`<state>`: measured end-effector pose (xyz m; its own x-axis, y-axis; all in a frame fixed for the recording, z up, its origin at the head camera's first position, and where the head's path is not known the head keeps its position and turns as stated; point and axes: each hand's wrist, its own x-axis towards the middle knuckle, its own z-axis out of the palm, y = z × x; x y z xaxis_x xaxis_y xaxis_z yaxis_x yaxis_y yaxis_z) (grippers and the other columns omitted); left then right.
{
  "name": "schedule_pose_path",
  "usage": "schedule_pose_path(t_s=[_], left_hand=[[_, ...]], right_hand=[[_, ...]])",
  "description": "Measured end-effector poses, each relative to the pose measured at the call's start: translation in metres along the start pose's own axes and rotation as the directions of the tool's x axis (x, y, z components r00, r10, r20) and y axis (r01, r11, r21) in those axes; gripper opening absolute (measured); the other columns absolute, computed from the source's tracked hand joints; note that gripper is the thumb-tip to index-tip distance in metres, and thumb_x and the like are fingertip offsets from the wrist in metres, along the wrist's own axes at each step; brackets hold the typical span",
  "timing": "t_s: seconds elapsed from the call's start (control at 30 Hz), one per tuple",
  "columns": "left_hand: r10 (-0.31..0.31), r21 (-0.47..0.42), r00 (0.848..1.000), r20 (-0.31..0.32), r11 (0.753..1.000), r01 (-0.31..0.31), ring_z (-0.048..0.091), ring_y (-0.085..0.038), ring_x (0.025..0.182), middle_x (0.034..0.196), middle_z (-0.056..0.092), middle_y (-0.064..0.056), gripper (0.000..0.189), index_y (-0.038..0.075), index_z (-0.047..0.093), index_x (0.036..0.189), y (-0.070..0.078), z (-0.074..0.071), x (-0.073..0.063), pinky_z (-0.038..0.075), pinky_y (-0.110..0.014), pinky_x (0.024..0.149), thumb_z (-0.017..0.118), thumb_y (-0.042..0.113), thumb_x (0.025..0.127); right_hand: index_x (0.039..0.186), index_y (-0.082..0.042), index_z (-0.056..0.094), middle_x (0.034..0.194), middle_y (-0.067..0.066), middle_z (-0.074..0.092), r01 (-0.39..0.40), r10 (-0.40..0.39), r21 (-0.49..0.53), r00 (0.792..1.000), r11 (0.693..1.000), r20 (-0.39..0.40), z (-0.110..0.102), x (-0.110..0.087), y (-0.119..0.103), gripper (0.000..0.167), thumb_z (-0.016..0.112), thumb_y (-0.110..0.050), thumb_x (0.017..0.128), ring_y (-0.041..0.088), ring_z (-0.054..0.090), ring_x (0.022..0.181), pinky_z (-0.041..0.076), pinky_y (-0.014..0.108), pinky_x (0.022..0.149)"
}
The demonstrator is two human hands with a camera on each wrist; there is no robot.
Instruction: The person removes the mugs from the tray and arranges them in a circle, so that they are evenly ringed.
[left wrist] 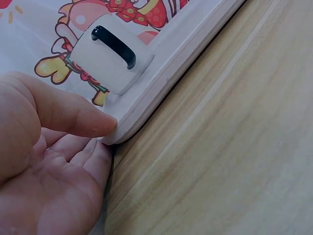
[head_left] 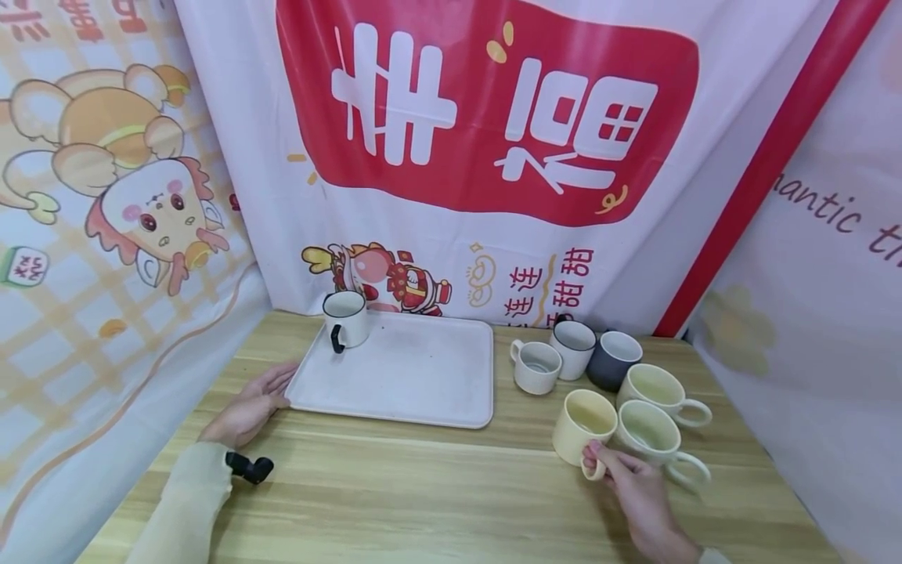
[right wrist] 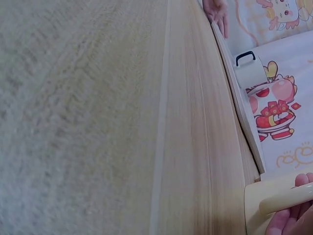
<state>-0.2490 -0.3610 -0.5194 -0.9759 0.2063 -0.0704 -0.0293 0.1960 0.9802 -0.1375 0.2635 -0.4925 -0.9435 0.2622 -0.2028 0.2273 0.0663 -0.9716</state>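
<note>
The left hand is at the left front corner of a white rectangular tray. In the left wrist view its thumb lies on the tray's corner, with the other fingers beside and below the rim. A white mug with black rim and handle stands on the tray's back left part. My right hand pinches the handle of a pale yellow mug, which is upright. Whether that mug's base touches the table cannot be told. Its side and handle show in the right wrist view.
Right of the tray stand a small white cup, a white mug with dark rim, a dark grey cup and two pale green mugs. They share a wooden table. Printed cloths hang behind and at the sides.
</note>
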Motion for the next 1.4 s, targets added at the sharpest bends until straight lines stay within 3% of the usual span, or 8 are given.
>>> schedule_pose_path(t_s=[0.23,0.43,0.6,0.8,0.9,1.03,1.2,1.4], left_hand=[[-0.01,0.006,1.0,-0.009,1.0,0.01,0.006,-0.046,0.163,0.176,0.004,-0.028,0.085,-0.005,0.007,0.167,0.001,-0.001,0.0,0.025,-0.038,0.133,0.047,-0.013,0.092],[0.006,0.001,1.0,0.001,1.0,-0.006,0.006,-0.048,0.163,0.175,0.005,-0.03,0.084,-0.006,0.008,0.166,0.0,0.0,0.0,0.034,-0.022,0.126,0.047,-0.013,0.091],[-0.004,0.006,1.0,0.001,1.0,0.004,0.006,-0.047,0.163,0.176,0.005,-0.029,0.085,-0.005,0.007,0.167,0.0,-0.001,0.0,0.031,-0.027,0.13,0.047,-0.013,0.092],[0.001,0.002,1.0,0.009,1.0,-0.001,0.005,-0.047,0.163,0.176,0.005,-0.029,0.085,-0.006,0.006,0.167,0.002,0.0,-0.001,0.024,-0.04,0.134,0.047,-0.013,0.092],[0.002,0.004,1.0,0.01,1.0,-0.002,0.006,-0.047,0.163,0.176,0.005,-0.029,0.085,-0.005,0.006,0.167,0.004,0.0,-0.001,0.026,-0.037,0.133,0.047,-0.013,0.093],[0.002,0.0,1.0,0.01,1.0,-0.002,0.006,-0.047,0.163,0.176,0.005,-0.029,0.085,-0.006,0.005,0.167,0.006,0.0,-0.001,0.024,-0.041,0.133,0.047,-0.013,0.093],[-0.006,-0.005,1.0,0.007,1.0,0.006,0.006,-0.048,0.163,0.175,0.004,-0.029,0.086,-0.005,0.005,0.167,0.007,0.002,-0.001,0.021,-0.046,0.133,0.047,-0.013,0.093],[-0.008,-0.009,1.0,0.002,1.0,0.008,0.006,-0.048,0.163,0.175,0.004,-0.03,0.085,-0.006,0.005,0.166,0.004,0.002,-0.001,0.026,-0.039,0.131,0.047,-0.014,0.093]], right_hand=[[0.118,-0.004,0.078,0.091,-0.018,0.081,0.016,-0.017,-0.042,1.0,0.999,-0.02,-0.004,0.0,0.0,0.038,0.072,-0.037,0.1,-0.005,0.072,0.09,0.06,0.014,0.082],[0.117,-0.004,0.079,0.092,-0.015,0.082,0.036,-0.037,-0.027,0.999,0.999,-0.029,-0.002,-0.003,-0.001,0.038,0.073,-0.037,0.099,-0.003,0.074,0.091,0.062,0.015,0.084],[0.115,-0.007,0.082,0.092,-0.016,0.081,0.029,-0.038,-0.182,0.998,0.983,-0.049,-0.009,-0.005,-0.005,0.047,0.074,-0.05,0.096,-0.001,0.07,0.087,0.059,0.017,0.078],[0.115,-0.016,0.082,0.096,-0.012,0.08,0.117,-0.162,-0.409,0.984,0.905,-0.076,-0.021,-0.01,-0.013,0.046,0.078,-0.055,0.09,0.0,0.066,0.084,0.052,0.014,0.073],[0.109,-0.021,0.083,0.094,-0.013,0.078,0.228,-0.298,-0.463,0.951,0.856,-0.082,-0.022,-0.013,-0.017,0.033,0.082,-0.047,0.089,-0.003,0.063,0.082,0.053,0.013,0.069],[0.109,-0.018,0.083,0.098,-0.008,0.08,0.369,-0.438,-0.44,0.897,0.819,-0.062,-0.016,-0.021,-0.029,0.025,0.087,-0.03,0.088,-0.006,0.068,0.084,0.055,0.008,0.072],[0.111,-0.012,0.081,0.104,0.002,0.081,0.511,-0.542,-0.383,0.84,0.77,0.031,0.008,-0.024,-0.053,0.027,0.088,-0.019,0.086,-0.004,0.069,0.093,0.053,0.003,0.084],[0.116,-0.015,0.08,0.114,0.004,0.081,0.649,-0.628,-0.322,0.757,0.689,0.182,0.051,-0.012,-0.076,0.032,0.089,-0.017,0.085,0.014,0.075,0.103,0.058,0.009,0.094]])
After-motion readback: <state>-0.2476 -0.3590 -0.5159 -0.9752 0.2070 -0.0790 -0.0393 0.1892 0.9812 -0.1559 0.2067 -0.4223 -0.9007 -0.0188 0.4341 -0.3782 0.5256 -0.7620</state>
